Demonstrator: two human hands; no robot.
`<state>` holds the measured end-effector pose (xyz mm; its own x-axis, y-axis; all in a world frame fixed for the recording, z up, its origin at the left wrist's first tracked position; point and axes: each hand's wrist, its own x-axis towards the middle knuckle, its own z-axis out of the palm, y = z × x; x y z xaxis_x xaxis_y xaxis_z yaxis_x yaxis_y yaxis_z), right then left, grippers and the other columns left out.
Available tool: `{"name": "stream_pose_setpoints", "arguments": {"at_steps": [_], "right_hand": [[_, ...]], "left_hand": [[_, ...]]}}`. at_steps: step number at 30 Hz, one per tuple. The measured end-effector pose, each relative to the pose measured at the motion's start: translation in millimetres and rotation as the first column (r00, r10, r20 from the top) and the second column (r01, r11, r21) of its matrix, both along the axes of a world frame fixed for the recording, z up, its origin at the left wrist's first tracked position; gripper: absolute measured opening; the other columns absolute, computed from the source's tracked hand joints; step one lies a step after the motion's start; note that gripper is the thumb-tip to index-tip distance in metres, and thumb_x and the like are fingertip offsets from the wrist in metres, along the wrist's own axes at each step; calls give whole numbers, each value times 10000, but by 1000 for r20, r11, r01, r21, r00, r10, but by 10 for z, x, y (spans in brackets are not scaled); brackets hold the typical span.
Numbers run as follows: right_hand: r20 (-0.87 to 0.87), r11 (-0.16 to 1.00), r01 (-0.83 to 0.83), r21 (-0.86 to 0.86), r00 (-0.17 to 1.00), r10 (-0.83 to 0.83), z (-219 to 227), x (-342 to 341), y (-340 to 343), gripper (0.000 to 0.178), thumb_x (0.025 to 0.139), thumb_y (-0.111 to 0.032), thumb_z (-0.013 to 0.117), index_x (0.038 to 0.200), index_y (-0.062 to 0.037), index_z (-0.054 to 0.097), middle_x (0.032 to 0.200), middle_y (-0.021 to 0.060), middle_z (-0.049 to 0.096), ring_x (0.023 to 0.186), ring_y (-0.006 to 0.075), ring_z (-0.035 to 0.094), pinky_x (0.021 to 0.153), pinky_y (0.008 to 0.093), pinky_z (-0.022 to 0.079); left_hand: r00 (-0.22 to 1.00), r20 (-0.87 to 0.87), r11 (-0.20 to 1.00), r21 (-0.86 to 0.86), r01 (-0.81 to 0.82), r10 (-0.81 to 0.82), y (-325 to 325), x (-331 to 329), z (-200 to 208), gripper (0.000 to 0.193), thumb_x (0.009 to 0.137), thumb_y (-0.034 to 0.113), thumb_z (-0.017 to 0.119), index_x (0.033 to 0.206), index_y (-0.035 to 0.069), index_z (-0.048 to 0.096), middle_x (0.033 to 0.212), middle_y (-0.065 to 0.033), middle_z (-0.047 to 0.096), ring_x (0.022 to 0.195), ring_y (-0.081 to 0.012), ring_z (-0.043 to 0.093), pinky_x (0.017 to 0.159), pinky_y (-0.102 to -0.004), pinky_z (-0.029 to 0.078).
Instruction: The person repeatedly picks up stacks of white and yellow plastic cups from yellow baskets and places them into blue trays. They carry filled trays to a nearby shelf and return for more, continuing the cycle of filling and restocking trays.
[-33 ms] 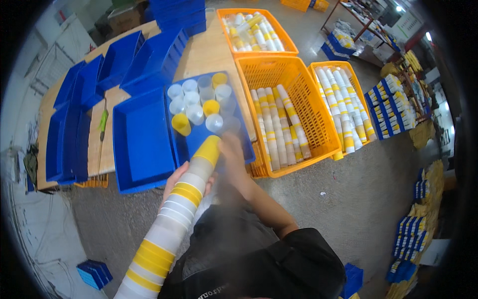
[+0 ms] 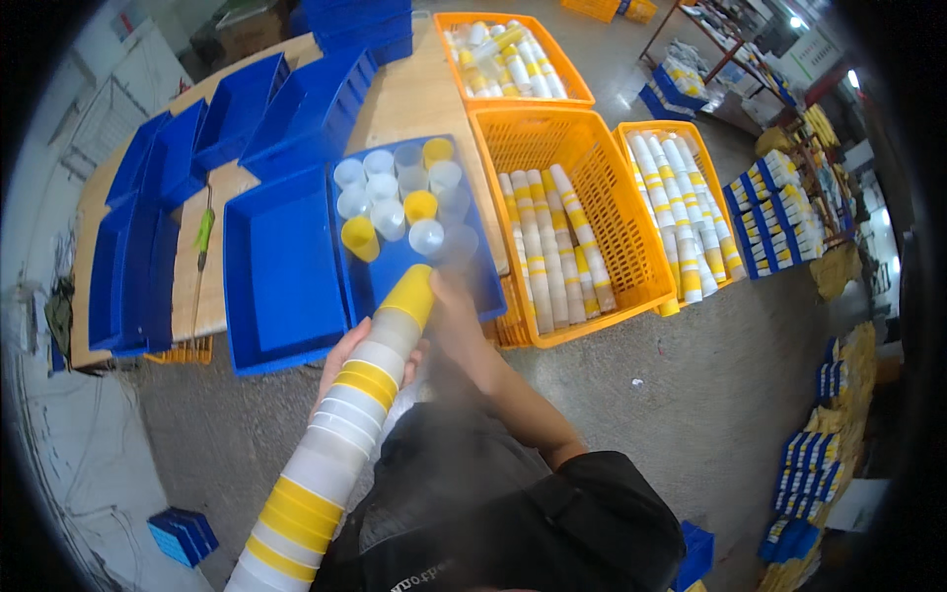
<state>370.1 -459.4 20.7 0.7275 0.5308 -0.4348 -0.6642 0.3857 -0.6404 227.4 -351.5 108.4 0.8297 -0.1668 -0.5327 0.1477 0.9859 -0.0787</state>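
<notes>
My left hand [image 2: 340, 357] is wrapped round a long tilted stack of nested cups [image 2: 335, 449], white, frosted and yellow, which runs down to the lower left. At its upper end is a yellow cup [image 2: 408, 293], with my right hand [image 2: 456, 308] against its side. A hazy smear covers part of the right hand, and its fingertips are mostly hidden; they appear closed on that cup. Just beyond, a blue tray [image 2: 370, 286] carries several separate cups [image 2: 388, 219], mostly frosted, a few yellow. An empty blue bin [image 2: 286, 271] adjoins it on the left.
To the right, an orange crate [image 2: 631, 212] holds several cup stacks, with more in crates behind [image 2: 575, 87] and beside it [image 2: 720, 212]. Blue bins [image 2: 306, 109] and a green-handled tool [image 2: 205, 229] lie on the wooden table [image 2: 395, 109]. Filled blue bins [image 2: 774, 212] are stacked farther right.
The view has shifted very slightly. Both hands keep nearly the same place on the stack of cups.
</notes>
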Motion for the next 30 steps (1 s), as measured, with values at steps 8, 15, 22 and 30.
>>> {"name": "stream_pose_setpoints", "arguments": {"at_steps": [8,15,22,30], "right_hand": [[-314,898,-381,222,843,436,172,-236,408,469,965,-501,543,1108,-55,533,1031,122,612,964,266,605,924,446,477],[-201,834,-467,294,823,531,24,14,468,425,1003,-460,484,1180,-74,514,1121,105,610,1068,249,581,972,425,448],[-227,668,-643,376,635,738,-49,139,353,627,947,-529,552,1300,-21,449,1220,149,566,1085,285,557,1015,442,383],[-203,654,-631,416,637,744,-480,11,627,651,903,-417,671,1331,4,418,1225,148,572,1158,289,545,1036,440,381]], "left_hand": [[965,-253,845,496,197,-77,84,-259,449,573,969,371,547,1304,-81,437,1000,-236,640,796,-280,686,702,-367,601],[973,-211,834,550,43,89,60,-111,388,613,950,400,586,1307,-74,436,989,-243,642,787,-273,696,663,-348,613],[973,-198,874,486,-5,115,47,53,295,556,929,393,626,1245,-47,500,911,-226,667,751,-288,697,646,-361,610],[880,-466,821,535,200,89,280,104,315,605,950,463,580,1231,-62,474,864,-204,653,693,-258,690,583,-329,605]]}}
